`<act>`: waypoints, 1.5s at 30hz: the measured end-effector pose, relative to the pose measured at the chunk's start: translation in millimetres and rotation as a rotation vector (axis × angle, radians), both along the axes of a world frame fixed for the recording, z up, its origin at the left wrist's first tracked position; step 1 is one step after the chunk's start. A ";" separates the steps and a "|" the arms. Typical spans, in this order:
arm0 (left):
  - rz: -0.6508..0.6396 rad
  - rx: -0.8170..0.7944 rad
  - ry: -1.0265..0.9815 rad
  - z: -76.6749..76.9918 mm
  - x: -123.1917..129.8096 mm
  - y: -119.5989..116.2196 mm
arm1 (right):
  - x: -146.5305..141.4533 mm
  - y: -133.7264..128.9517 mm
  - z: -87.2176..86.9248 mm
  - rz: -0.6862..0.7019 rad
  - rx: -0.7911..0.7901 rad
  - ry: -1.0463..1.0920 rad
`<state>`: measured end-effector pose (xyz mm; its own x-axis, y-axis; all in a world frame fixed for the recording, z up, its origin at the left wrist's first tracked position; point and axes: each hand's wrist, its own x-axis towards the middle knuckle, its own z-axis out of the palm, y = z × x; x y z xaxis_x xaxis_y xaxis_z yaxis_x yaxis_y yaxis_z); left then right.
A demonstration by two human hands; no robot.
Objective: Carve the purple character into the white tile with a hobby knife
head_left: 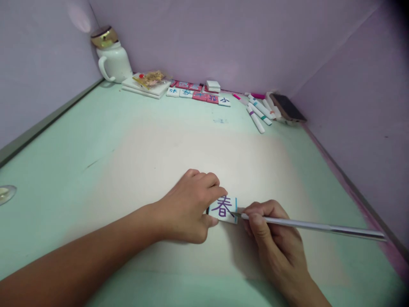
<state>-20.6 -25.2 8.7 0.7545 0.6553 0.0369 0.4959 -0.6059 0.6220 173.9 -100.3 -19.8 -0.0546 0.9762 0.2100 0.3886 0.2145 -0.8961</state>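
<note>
A small white tile (229, 217) lies on the pale work surface. It bears a purple Chinese character and a blue line along its right edge. My left hand (191, 204) grips the tile's left side, with the thumb at the near edge and the fingers at the far edge, partly covering it. My right hand (275, 234) is closed around a craft knife (319, 226) with a long silver handle pointing right. The thin blade reaches over the tile from the right, its tip at the character's lower right; whether it cuts in I cannot tell.
Red and white lettered tiles (200, 95) line the back, beside stacked white blocks (213, 86). Markers (255, 119) and a phone (287, 107) lie at back right. A white mug (115, 64) and a snack packet (150, 79) on white slabs (145, 91) stand back left.
</note>
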 end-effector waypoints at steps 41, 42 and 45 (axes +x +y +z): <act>0.017 0.026 -0.019 -2.2 1.8 -0.3 | -1.8 -0.4 -0.5 0.129 0.099 -0.139; 0.018 0.029 -0.022 -2.2 1.8 -0.4 | -1.6 -0.5 -0.6 0.127 0.097 -0.141; 0.016 0.030 -0.026 -3.1 1.9 -0.3 | -1.6 -0.5 -0.6 0.110 0.102 -0.159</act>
<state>-18.6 -25.5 5.6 0.7427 0.6653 0.0759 0.4896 -0.6169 0.6162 172.3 -100.9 -20.4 -0.2003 0.9366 0.2875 0.4920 0.3499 -0.7972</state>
